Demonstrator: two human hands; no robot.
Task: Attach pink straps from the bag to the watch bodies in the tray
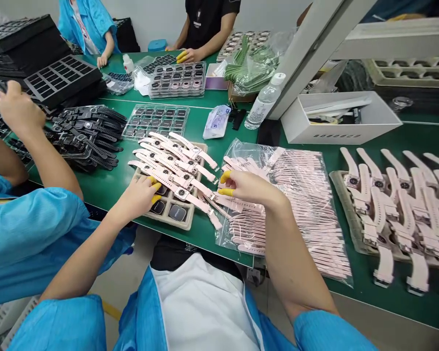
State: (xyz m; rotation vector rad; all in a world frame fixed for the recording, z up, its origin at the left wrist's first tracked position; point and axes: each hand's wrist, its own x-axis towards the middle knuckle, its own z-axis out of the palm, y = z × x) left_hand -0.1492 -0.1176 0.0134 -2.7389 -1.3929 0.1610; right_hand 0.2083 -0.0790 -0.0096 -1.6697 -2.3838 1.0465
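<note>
My left hand (141, 195), with yellow finger covers, rests at the left side of a beige tray (185, 222); its fingertips touch near the dark square watch faces (177, 212). Across the tray lie several watches with pink straps (168, 170), side by side and slanting. My right hand (237, 186) hovers right of the tray by the strap ends, its thumb and fingers curved and apart, nothing visible between them. Beneath and beyond that wrist a clear plastic bag (296, 195) holds many pink straps.
A second tray (338, 190) of pink-strapped watches lies at the right. Black straps (91, 131) are piled left, beside a co-worker's arm (54, 151). Behind are a clear tray (157, 119), a water bottle (265, 101) and a white box (336, 131) near a slanted post.
</note>
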